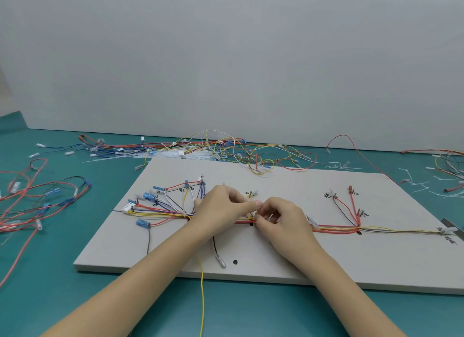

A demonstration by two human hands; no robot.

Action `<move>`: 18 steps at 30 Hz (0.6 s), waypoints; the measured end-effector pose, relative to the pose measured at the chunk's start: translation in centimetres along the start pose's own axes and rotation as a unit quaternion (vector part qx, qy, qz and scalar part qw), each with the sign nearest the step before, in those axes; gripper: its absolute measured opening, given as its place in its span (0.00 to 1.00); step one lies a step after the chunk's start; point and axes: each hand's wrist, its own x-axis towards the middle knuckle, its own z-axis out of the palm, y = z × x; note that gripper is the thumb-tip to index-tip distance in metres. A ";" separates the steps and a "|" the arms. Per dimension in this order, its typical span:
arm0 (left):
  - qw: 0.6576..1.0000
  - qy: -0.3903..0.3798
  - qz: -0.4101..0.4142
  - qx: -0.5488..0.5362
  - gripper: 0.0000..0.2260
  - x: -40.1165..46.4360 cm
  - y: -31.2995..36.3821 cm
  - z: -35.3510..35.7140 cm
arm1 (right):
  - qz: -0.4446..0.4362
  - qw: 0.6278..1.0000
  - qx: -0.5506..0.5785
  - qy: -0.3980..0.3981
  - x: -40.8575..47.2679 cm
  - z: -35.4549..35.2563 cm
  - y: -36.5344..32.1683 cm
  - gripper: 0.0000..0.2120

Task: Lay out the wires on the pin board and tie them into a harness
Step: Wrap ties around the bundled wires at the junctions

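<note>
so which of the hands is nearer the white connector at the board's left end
Left. The left hand lies to the right of the white connector; the right hand is farther right, beyond the left hand.

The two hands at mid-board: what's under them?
The wire bundle runs under both the left hand and right hand on the pin board. Any tie or pin beneath the fingers is hidden.

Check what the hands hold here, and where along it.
Both hands pinch the wire bundle at its middle stretch on the pin board.
</note>
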 end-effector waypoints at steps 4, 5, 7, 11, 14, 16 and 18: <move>1.000 0.008 0.014 0.017 0.13 -0.1 0.2 0.2 | 0.001 1.000 0.004 -0.007 0.0 0.0 0.0 0.09; 1.000 0.006 0.022 0.020 0.13 -0.1 0.2 0.2 | -0.001 1.000 0.006 -0.009 0.0 0.0 -0.1 0.09; 0.999 0.011 0.039 0.029 0.12 0.0 0.2 0.2 | -0.006 1.000 0.000 -0.010 -0.1 0.0 -0.2 0.09; 0.997 0.027 0.069 0.034 0.09 0.0 0.2 0.6 | 0.005 1.000 -0.003 0.000 0.0 0.2 -0.4 0.09; 0.992 0.052 0.096 0.054 0.08 -0.3 0.1 0.9 | 0.022 1.000 0.005 0.009 0.1 0.3 -0.6 0.11; 0.985 0.085 0.125 0.079 0.08 -0.5 0.2 1.3 | 0.031 0.999 -0.010 0.013 0.1 0.2 -0.7 0.11; 0.980 0.114 0.142 0.084 0.07 -0.5 0.2 1.4 | 0.046 0.998 -0.038 0.007 0.2 0.1 -0.7 0.11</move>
